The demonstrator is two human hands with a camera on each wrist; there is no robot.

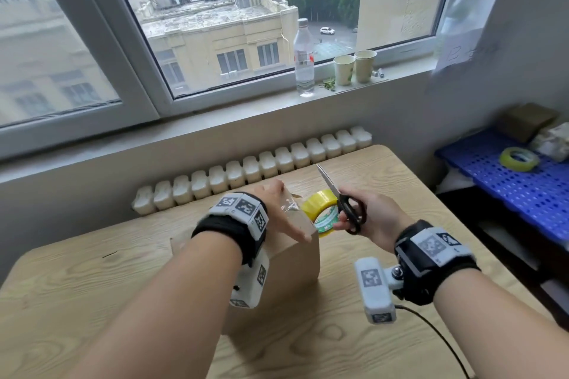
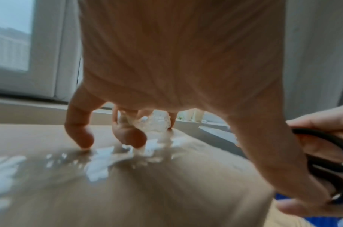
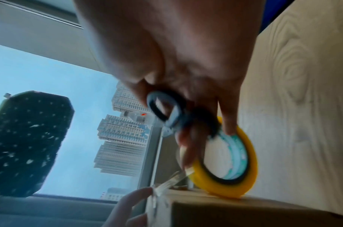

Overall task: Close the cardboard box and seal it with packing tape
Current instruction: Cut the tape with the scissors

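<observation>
A brown cardboard box (image 1: 292, 261) stands shut in the middle of the wooden table (image 1: 92, 271). My left hand (image 1: 284, 212) lies on its top, fingertips (image 2: 83, 138) pressing a shiny strip of clear tape (image 2: 100, 162) onto the cardboard (image 2: 166, 192). The strip runs off the box's far right edge to a yellow tape roll (image 1: 320, 203). My right hand (image 1: 369, 215) grips black-handled scissors (image 1: 352, 214), blades pointing up and away, and its fingers also hold the roll (image 3: 246, 173) against the box's corner (image 3: 235, 212). The blades look nearly together.
A radiator (image 1: 252, 169) runs behind the table under the window. The sill carries a water bottle (image 1: 304, 58) and two paper cups (image 1: 344, 69). At right a blue perforated shelf (image 1: 508, 188) bears a second tape roll (image 1: 518, 158) and small boxes (image 1: 528, 121).
</observation>
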